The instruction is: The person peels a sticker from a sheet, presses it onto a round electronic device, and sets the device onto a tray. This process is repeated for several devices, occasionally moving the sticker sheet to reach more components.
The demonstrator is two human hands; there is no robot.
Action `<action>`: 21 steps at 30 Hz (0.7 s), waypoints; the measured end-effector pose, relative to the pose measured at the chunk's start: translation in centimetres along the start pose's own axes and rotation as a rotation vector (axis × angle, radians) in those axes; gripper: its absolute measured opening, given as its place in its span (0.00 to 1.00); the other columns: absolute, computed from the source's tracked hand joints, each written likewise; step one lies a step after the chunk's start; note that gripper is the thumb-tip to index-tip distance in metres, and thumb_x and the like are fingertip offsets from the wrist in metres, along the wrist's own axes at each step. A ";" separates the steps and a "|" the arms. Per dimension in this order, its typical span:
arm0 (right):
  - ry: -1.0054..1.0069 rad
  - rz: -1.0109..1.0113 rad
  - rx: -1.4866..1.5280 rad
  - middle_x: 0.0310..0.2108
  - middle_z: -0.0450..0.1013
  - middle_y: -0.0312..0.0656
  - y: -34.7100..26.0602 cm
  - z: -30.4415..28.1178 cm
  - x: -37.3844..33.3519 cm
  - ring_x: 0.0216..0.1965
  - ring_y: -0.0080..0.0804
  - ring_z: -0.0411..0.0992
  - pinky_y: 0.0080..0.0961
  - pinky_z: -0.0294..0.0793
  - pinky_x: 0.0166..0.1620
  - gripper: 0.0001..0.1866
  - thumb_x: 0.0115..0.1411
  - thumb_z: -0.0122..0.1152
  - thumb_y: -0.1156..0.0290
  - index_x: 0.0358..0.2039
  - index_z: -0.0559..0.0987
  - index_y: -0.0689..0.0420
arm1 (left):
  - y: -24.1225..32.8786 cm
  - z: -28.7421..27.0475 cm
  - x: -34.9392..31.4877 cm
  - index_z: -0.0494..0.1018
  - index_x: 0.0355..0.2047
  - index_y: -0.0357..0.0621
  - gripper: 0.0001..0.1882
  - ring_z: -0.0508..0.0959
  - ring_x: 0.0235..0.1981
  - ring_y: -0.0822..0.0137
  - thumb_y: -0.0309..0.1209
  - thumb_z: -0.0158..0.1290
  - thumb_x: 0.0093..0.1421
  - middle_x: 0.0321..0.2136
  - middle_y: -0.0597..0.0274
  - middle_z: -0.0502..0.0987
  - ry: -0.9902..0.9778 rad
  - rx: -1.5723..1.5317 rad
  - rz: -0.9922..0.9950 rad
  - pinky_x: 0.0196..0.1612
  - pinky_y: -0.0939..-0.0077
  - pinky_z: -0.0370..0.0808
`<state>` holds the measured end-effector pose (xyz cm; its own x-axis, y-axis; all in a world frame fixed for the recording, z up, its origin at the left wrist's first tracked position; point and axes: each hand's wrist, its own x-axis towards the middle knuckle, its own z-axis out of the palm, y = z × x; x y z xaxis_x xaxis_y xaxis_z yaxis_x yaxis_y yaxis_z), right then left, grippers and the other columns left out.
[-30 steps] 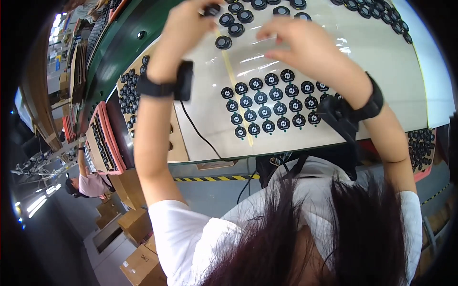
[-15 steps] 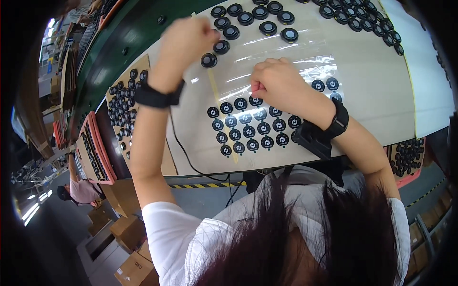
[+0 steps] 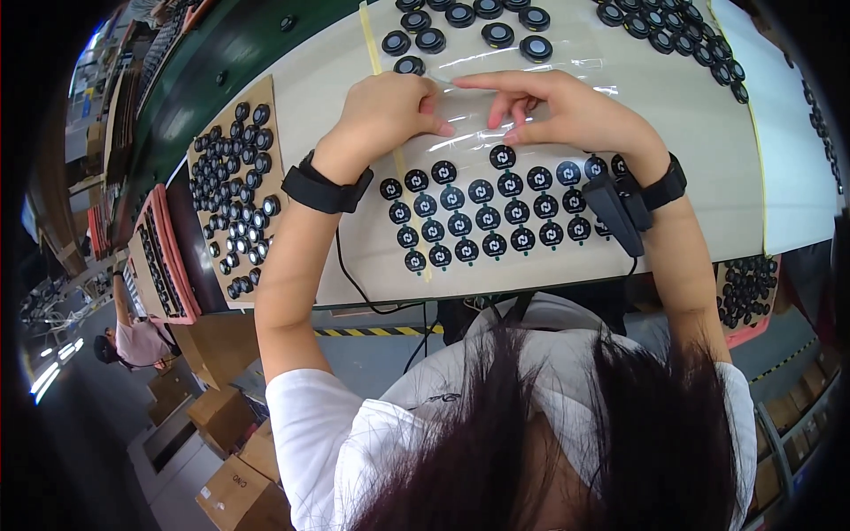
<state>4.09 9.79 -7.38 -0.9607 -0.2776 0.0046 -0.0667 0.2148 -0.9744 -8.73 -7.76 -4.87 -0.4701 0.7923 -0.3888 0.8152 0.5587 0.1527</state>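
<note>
Lying nearside of the unclenched right grip (image 3: 560, 108) are black discs (image 3: 516, 211); I cannot judge the left grip (image 3: 382, 108).

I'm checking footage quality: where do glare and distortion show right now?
In the head view, white glare streaks the clear film between left hand and right hand; fisheye bends the table edge; strip lights, far left, look overexposed.

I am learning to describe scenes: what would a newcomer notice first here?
Probably the rows of flat black discs with white marks, on the near part of the tabletop. Just beyond them, the left hand and right hand face each other; grey-centred black discs lie scattered past the hands.
</note>
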 end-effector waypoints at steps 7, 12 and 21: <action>-0.007 0.057 -0.137 0.22 0.67 0.33 0.8 1.0 0.4 0.25 0.20 0.65 0.19 0.67 0.35 0.35 0.47 0.53 0.84 0.56 0.64 0.45 | -0.4 1.0 -0.5 0.67 0.14 0.42 0.23 0.70 0.18 0.58 0.49 0.60 0.40 0.13 0.57 0.68 0.136 -0.100 0.019 0.22 0.68 0.64; 0.020 0.008 -0.212 0.20 0.66 0.34 0.8 1.5 0.5 0.24 0.22 0.65 0.20 0.68 0.34 0.35 0.46 0.53 0.85 0.55 0.64 0.47 | -0.5 1.0 -0.6 0.67 0.15 0.42 0.23 0.70 0.18 0.58 0.50 0.60 0.39 0.13 0.57 0.69 0.145 -0.111 0.015 0.23 0.68 0.65; -0.033 0.036 -0.067 0.19 0.65 0.31 -0.5 1.3 0.4 0.25 0.20 0.65 0.19 0.68 0.36 0.38 0.44 0.56 0.85 0.57 0.60 0.47 | -0.2 0.5 -0.6 0.70 0.18 0.45 0.22 0.74 0.23 0.57 0.51 0.59 0.39 0.16 0.61 0.72 0.081 -0.074 -0.029 0.25 0.68 0.68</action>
<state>4.10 8.36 -7.18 -0.9534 -0.2990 -0.0389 -0.0510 0.2869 -0.9566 -8.47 -8.43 -5.11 -0.5215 0.7911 -0.3197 0.7751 0.5958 0.2101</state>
